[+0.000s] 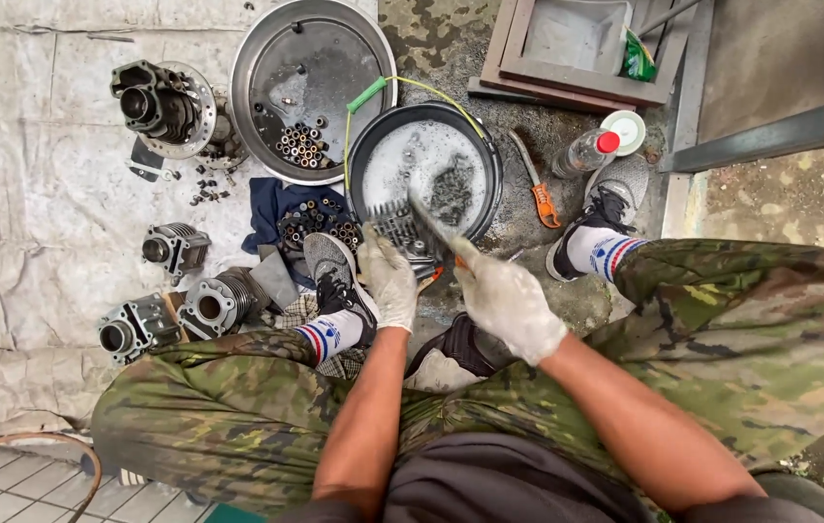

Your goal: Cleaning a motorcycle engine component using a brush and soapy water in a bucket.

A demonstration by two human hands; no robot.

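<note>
Both hands were wet with foam: left hand (388, 279) gripped a finned engine part (398, 230) at the black basin (489, 165) of soapy water, right hand (507, 305) clenched a brush (439, 228). Beside it, the metal bowl (262, 58) held small tubes (301, 145).

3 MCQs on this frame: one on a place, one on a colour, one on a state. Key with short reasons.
1. Where is the finned part that the left hand holds?
A. at the near rim of the black basin
B. inside the metal pan
C. on the cloth

2. What colour is the cap of the plastic bottle?
A. blue
B. red
C. yellow

3. What does the black basin hold?
A. nothing, it is dry
B. sand
C. foamy liquid

Key: 1 A, the part sits at the basin's near edge; 2 B, the cap shows red; 3 C, white foam covers the surface, with the brush in the right hand over it.
</note>
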